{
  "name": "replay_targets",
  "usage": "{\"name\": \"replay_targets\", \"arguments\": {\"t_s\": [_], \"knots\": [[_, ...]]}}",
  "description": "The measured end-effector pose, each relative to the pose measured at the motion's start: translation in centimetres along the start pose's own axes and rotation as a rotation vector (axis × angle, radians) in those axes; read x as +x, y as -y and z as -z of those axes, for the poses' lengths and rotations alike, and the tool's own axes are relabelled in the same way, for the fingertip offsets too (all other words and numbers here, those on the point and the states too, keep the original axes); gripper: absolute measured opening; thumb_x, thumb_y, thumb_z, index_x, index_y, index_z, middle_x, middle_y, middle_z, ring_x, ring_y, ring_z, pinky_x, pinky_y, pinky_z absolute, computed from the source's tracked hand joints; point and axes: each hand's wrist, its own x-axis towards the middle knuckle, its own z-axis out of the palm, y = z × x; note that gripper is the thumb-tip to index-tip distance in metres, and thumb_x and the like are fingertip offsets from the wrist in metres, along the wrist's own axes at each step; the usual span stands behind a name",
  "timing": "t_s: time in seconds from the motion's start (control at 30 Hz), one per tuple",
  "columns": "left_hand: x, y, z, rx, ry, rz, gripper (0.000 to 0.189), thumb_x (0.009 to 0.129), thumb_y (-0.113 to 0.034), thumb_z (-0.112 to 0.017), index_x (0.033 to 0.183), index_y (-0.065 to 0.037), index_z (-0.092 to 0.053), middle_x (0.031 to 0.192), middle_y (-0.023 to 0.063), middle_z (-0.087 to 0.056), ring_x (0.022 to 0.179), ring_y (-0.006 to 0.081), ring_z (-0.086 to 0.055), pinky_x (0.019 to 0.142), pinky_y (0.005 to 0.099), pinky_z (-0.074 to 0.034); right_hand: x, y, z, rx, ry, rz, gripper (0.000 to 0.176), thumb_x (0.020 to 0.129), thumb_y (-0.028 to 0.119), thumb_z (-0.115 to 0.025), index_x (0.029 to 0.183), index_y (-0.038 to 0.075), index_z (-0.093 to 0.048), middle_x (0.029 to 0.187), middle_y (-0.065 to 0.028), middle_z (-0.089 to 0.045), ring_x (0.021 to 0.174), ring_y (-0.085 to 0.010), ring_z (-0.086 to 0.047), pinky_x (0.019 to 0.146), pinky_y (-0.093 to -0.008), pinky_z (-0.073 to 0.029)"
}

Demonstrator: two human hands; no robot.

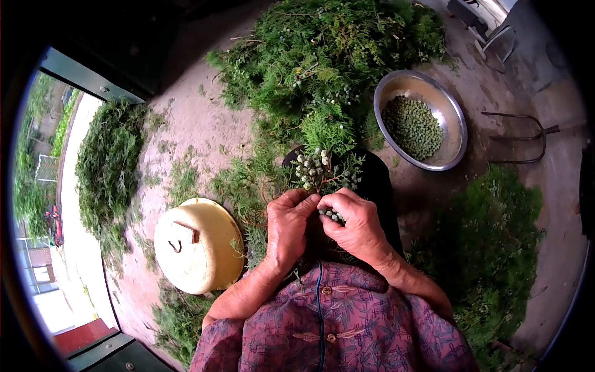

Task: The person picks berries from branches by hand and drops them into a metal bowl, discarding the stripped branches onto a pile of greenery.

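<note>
At the centre of the frame, the left hand [287, 226] pinches a green sprig [314, 168] bearing a cluster of pale berries. The right hand [356, 224], just beside it, curls around several loose berries [333, 215]. A metal bowl [451, 113] holding many green berries [412, 127] sits at upper right, near a large heap of cut branches [328, 62] at upper centre. A yellow basin [207, 248] lies upside down at lower left; a metal fork [540, 137] rests at far right.

floor, as i view it remotely: the pale concrete surface [207, 124] bears a large heap of green branches [334, 49], a left pile [108, 167], a right pile [486, 248], a steel bowl [451, 105], a domed yellow vessel [201, 257] and a forked metal tool [545, 131].
</note>
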Motion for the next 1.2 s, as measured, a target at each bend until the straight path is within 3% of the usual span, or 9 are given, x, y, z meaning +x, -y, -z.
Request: {"name": "replay_targets", "arguments": {"t_s": [0.1,0.13,0.23,0.5,0.73,0.8,0.87,0.97,1.2], "knots": [[-0.2,-0.1,-0.5,0.005,-0.010,-0.003,0.007,0.083,-0.005,-0.062,0.081,0.001,-0.062,0.067,0.0020,-0.059,0.056,0.0083,-0.052,0.049,0.0214,-0.043,0.0,-0.6,0.8,0.165,-0.006,-0.095,0.017,0.071,-0.002,-0.065,0.087,0.001,-0.060,0.078,-0.0072,-0.062,0.068,-0.0156,-0.061,0.061,-0.0257,-0.049],[-0.3,-0.3,-0.7,-0.031,-0.006,0.027,0.006,0.083,-0.005,-0.062,0.081,0.001,-0.061,0.066,0.0020,-0.059,0.055,0.0085,-0.053,0.049,0.0217,-0.043,-0.2,-0.7,1.1,0.414,0.044,-0.360,0.012,0.075,-0.001,-0.065,0.086,0.001,-0.061,0.077,-0.0020,-0.061,0.060,-0.0083,-0.056,0.053,-0.0214,-0.046],[-0.4,-0.8,-1.0,-0.093,0.024,0.091,0.006,0.083,-0.006,-0.061,0.081,0.000,-0.061,0.065,0.0020,-0.058,0.055,0.0093,-0.054,0.049,0.0228,-0.044,0.0,-1.6,2.7,1.035,0.044,-0.710,0.016,0.078,-0.001,-0.063,0.093,0.002,-0.059,0.072,0.0020,-0.055,0.051,-0.0019,-0.043,0.042,-0.0149,-0.031],[0.3,-1.1,-0.3,-0.212,0.114,0.170,0.005,0.081,-0.007,-0.064,0.081,-0.004,-0.060,0.070,0.0006,-0.059,0.060,0.0098,-0.055,0.056,0.0221,-0.046,0.6,-5.5,5.9,1.506,-0.284,-0.619,0.016,0.083,0.005,-0.058,0.097,0.000,-0.055,0.080,-0.0058,-0.056,0.061,-0.0146,-0.052,0.047,-0.0225,-0.038],[0.7,-1.0,-0.3,-0.098,0.188,0.234,0.013,0.074,-0.008,-0.072,0.076,-0.005,-0.060,0.064,-0.0003,-0.057,0.050,0.0081,-0.048,0.042,0.0211,-0.034,3.0,-13.8,10.7,1.567,-0.699,-0.714,0.013,0.083,0.004,-0.058,0.094,-0.001,-0.054,0.083,-0.0110,-0.054,0.068,-0.0238,-0.054,0.053,-0.0282,-0.047],[0.6,-1.2,-0.2,-0.078,0.212,0.248,0.013,0.074,-0.008,-0.073,0.076,-0.005,-0.060,0.063,-0.0006,-0.057,0.049,0.0082,-0.048,0.042,0.0212,-0.034,5.0,-15.2,12.8,1.475,-1.002,-0.709,0.014,0.084,0.005,-0.057,0.095,-0.002,-0.052,0.086,-0.0133,-0.054,0.072,-0.0274,-0.055,0.062,-0.0340,-0.053],[1.0,-0.6,-0.2,-0.105,0.217,0.230,0.013,0.073,-0.008,-0.073,0.077,-0.005,-0.060,0.068,0.0032,-0.061,0.051,0.0091,-0.049,0.045,0.0213,-0.037,6.1,-17.0,15.4,1.529,-1.027,-0.635,0.019,0.090,0.011,-0.051,0.104,-0.002,-0.051,0.096,-0.0151,-0.055,0.088,-0.0330,-0.056,0.081,-0.0469,-0.051],[1.3,-0.3,0.0,-0.117,0.233,0.217,0.019,0.071,-0.011,-0.073,0.085,-0.002,-0.063,0.083,0.0118,-0.067,0.050,0.0101,-0.050,0.047,0.0215,-0.040,7.0,-18.3,18.3,1.349,-0.930,-0.488,0.034,0.097,0.025,-0.035,0.119,0.002,-0.045,0.120,-0.0135,-0.050,0.107,-0.0344,-0.050,0.094,-0.0535,-0.041],[1.7,-0.8,0.5,-0.099,0.246,0.271,0.018,0.072,-0.012,-0.072,0.079,-0.003,-0.058,0.081,0.0121,-0.067,0.046,0.0116,-0.045,0.046,0.0231,-0.037,8.2,-17.7,21.7,1.240,-1.059,-0.458,0.042,0.096,0.020,-0.037,0.132,-0.001,-0.029,0.137,-0.0131,-0.029,0.120,-0.0367,-0.036,0.098,-0.0580,-0.037]]}}
